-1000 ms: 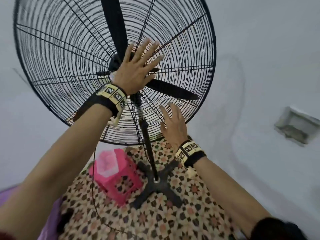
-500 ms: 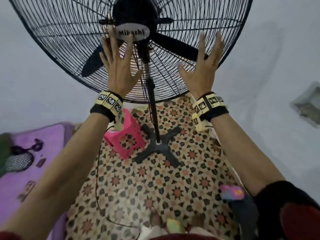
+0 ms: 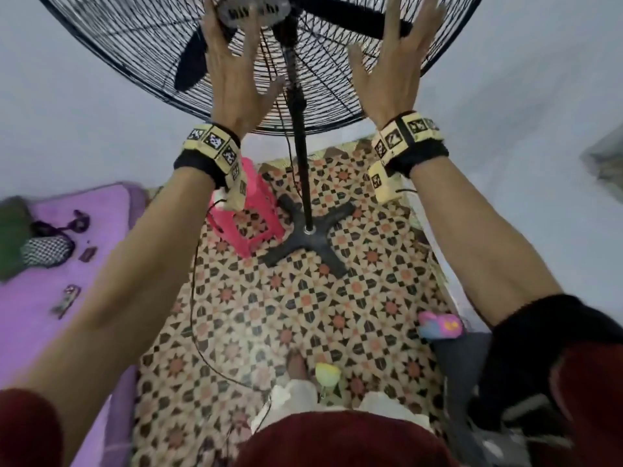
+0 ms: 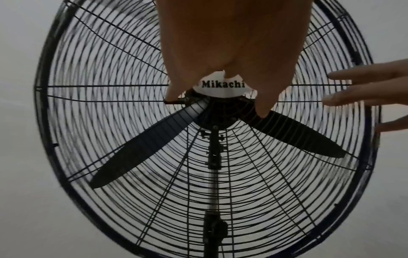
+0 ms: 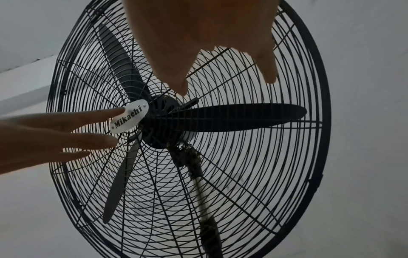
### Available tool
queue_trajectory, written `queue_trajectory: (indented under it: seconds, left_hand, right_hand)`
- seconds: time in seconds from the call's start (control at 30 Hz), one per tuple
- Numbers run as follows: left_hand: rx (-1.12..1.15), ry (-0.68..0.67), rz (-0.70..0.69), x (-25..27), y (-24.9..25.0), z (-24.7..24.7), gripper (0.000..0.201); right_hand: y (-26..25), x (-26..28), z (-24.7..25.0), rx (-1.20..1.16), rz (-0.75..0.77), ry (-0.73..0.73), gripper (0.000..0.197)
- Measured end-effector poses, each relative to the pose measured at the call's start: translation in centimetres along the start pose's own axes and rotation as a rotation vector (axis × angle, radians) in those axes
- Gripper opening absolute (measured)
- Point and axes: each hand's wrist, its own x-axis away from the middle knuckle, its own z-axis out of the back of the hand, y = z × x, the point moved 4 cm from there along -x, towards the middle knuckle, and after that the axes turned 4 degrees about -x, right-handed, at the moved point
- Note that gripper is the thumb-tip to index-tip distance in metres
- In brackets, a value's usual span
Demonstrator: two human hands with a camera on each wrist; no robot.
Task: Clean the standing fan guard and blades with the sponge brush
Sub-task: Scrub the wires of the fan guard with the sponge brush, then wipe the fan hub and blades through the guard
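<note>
Head view: both hands raised, palms toward the fan guard [image 3: 161, 69]. Left hand [image 3: 236, 79] has its fingers spread near the hub badge [image 3: 253, 10]; right hand [image 3: 394, 72], also spread, sits over the guard's right half. Neither holds anything. No sponge brush identifiable; small coloured items lie on the patterned floor [image 3: 286, 315] by the feet, too blurred to name. A pink stool [image 3: 256, 214] stands beside the fan base [image 3: 310, 241].

Left wrist view: fingertips [image 4: 262, 111] at or just off the wires around the badge; contact uncertain. Blades [image 4: 141, 148] lie behind the guard.

Right wrist view: straight fingers [image 5: 270, 69] just short of the wires above a level blade.

Judgement: cleaning not begun; the brush has to be fetched first, probably from below, behind both grips
</note>
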Motion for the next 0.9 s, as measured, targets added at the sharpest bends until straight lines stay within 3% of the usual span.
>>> queue_trajectory:
  seconds: [0.13,0.23,0.33,0.4,0.53,0.73,0.9]
  left_hand:
    - [0.09,-0.037,0.027,3.7,0.7,-0.7,0.082]
    - [0.136,-0.198,0.089,10.3,1.9,-5.3,0.062]
    - [0.199,-0.521,0.143,20.1,3.2,-12.5,0.039]
    - [0.239,-0.745,0.189,27.2,3.7,-17.4,0.035]
    - [0.285,-1.133,0.413,40.8,3.0,-27.1,0.033]
    - [0.334,-1.317,0.578,55.9,-0.9,-41.4,0.031]
    - [0.333,-1.349,0.712,66.1,-6.7,-55.5,0.031]
  right_hand:
    - [1.4,1.5,0.5,-0.116,0.072,0.004,0.069]
    - [3.9,6.9,-1.1,-0.291,0.151,-0.048,0.065]
    - [7.7,16.3,-5.3,-0.298,0.106,-0.405,0.057]
    - [10.7,23.5,-7.9,-0.295,0.044,-0.646,0.051]
    - [17.3,38.9,-13.3,-0.241,-0.114,-1.12,0.041]
    - [26.2,58.2,-23.4,-0.11,-0.256,-1.491,0.034]
    - [34.1,71.3,-36.0,-0.004,-0.336,-1.618,0.034]
